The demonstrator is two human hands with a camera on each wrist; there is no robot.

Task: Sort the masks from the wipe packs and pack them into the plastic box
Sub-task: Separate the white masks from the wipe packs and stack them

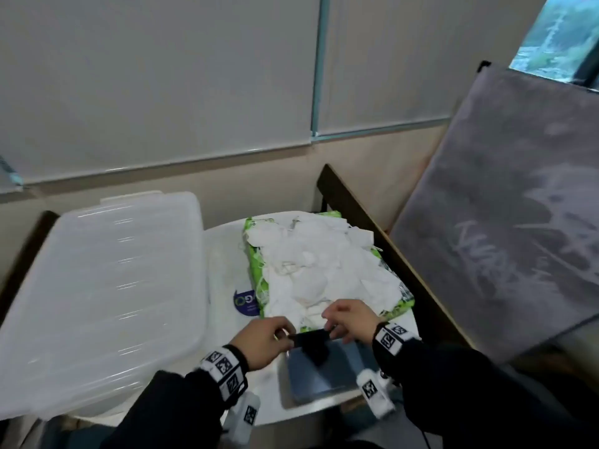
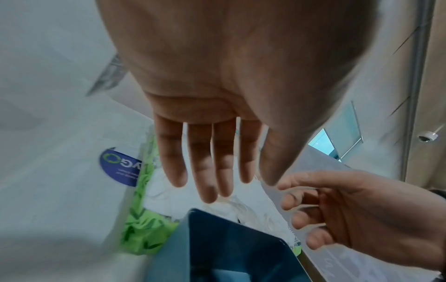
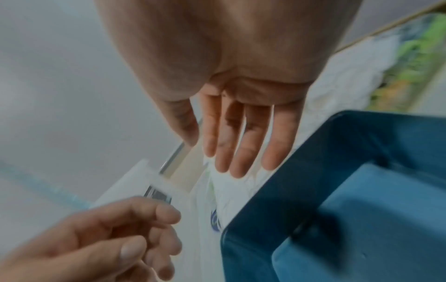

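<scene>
- Table (image 1: 223,251): white top, carrying all items.
- Masks (image 1: 317,270): loose white pile at the far right of the table, lying on green wipe packs (image 1: 256,273); near edge of the pile just beyond both hands.
- Box (image 1: 324,371): blue plastic, open, at the near edge, directly below and between the hands; contents unclear.
- Left hand (image 1: 265,341): over the box's left rim, fingers relaxed and extended in the wrist view, nothing seen in its grasp.
- Right hand (image 1: 350,319): over the box's far rim, touching or nearly touching the pile; fingers loosely spread, holding nothing visible.
- A dark item between the hands at the box rim; contact cannot be told.
- Clear lid (image 1: 103,293): left side of the table, apart from the hands.
</scene>
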